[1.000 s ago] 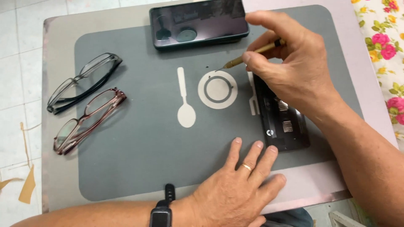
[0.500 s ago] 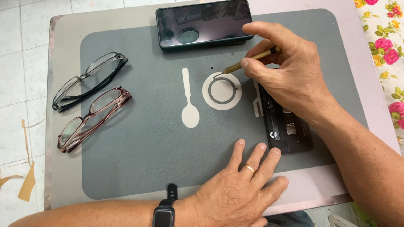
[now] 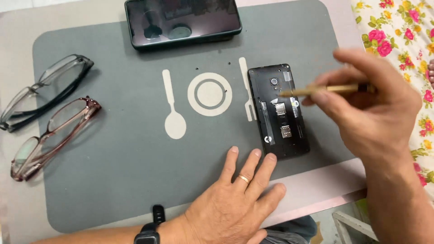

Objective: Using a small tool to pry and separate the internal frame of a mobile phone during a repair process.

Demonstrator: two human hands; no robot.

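Note:
A black phone point(image 3: 279, 110) with its back cover off lies on the grey mat point(image 3: 122, 171), its inner parts and card slots showing. My right hand point(image 3: 370, 108) holds a thin gold screwdriver point(image 3: 323, 89), its tip hovering over the upper part of the phone. Flat on the mat just below the phone rests my left hand point(image 3: 237, 199), fingers spread, a ring on one finger and a black watch at the wrist. Tiny dark screws point(image 3: 226, 90) lie by the printed plate ring.
A second phone point(image 3: 183, 21) with a dark screen lies at the mat's top edge. Black-framed glasses point(image 3: 43, 90) and reddish-brown glasses point(image 3: 52, 135) lie at the left. Flowered cloth point(image 3: 398, 31) lies at the right. The table's front edge runs under my left hand.
My right hand has moved right off the printed plate ring with the screwdriver, uncovering the opened phone. The view has shifted closer. The left hand stays in place.

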